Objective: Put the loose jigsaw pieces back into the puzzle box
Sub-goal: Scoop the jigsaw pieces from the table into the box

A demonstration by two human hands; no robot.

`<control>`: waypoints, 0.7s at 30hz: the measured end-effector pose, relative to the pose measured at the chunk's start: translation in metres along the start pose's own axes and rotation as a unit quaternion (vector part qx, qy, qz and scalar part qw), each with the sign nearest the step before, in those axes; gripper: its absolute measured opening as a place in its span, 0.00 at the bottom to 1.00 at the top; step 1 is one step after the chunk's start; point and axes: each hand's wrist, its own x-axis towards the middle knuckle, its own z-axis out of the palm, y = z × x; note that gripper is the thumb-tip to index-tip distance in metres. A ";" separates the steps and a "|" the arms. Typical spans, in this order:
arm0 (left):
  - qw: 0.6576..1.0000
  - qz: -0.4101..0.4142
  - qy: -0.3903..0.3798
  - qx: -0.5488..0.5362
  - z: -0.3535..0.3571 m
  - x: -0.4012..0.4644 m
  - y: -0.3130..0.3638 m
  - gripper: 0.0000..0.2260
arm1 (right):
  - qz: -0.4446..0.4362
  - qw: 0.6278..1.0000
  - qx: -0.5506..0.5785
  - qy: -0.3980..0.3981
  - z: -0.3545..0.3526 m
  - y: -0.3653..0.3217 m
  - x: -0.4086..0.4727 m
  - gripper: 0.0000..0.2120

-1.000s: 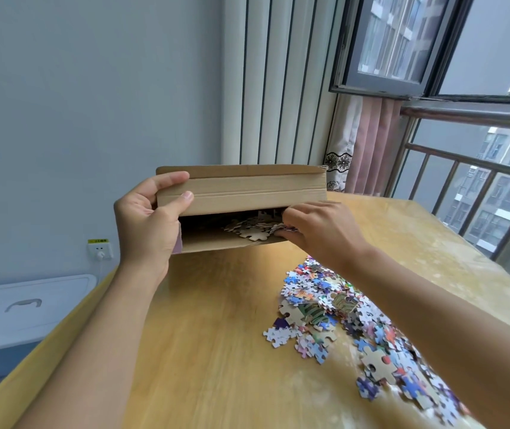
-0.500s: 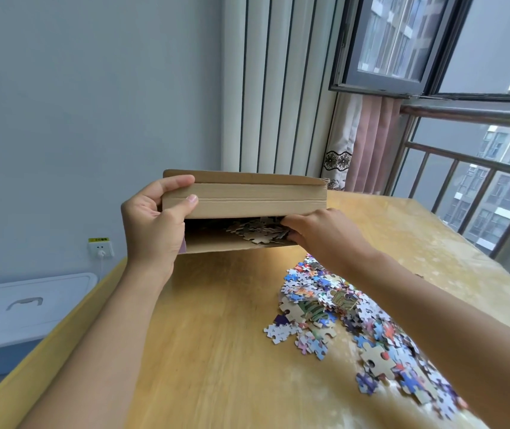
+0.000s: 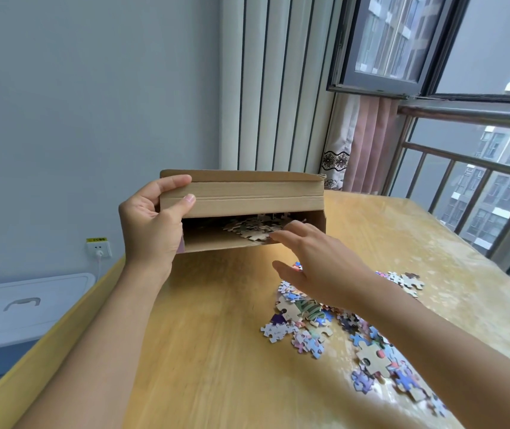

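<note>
My left hand [image 3: 151, 224] grips the left end of a brown cardboard puzzle box [image 3: 247, 196], held above the wooden table [image 3: 204, 351] with its open side facing me. A heap of pieces [image 3: 253, 229] lies inside it. My right hand [image 3: 315, 264] hovers just in front of the box mouth, fingers spread and relaxed, holding nothing. Under and to the right of that hand, a scatter of colourful loose jigsaw pieces [image 3: 340, 329] lies on the table.
A white-lidded blue storage bin [image 3: 15, 314] stands on the floor at the left, below a wall socket [image 3: 98, 247]. Vertical blinds, a pink curtain [image 3: 368, 144] and a railed window run along the far and right sides of the table.
My right hand has come out of the box mouth and opened; before, its fingers were inside among the pieces. The box stays held in my left hand.
</note>
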 end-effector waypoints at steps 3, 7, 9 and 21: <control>1.000 -0.001 0.001 -0.001 0.000 0.001 -0.001 0.14 | 0.007 0.999 0.019 -0.044 0.004 -0.001 0.005 0.29; 1.000 0.000 -0.002 -0.004 0.000 0.001 -0.001 0.14 | 0.037 0.988 0.039 -0.144 0.008 -0.003 0.019 0.39; 1.000 0.003 -0.002 -0.006 0.000 0.001 -0.001 0.14 | 0.069 0.979 0.061 -0.183 0.009 0.000 0.029 0.42; 1.000 0.017 -0.004 -0.004 0.002 0.001 -0.003 0.15 | 0.199 0.975 -0.059 -0.083 0.003 -0.004 0.007 0.21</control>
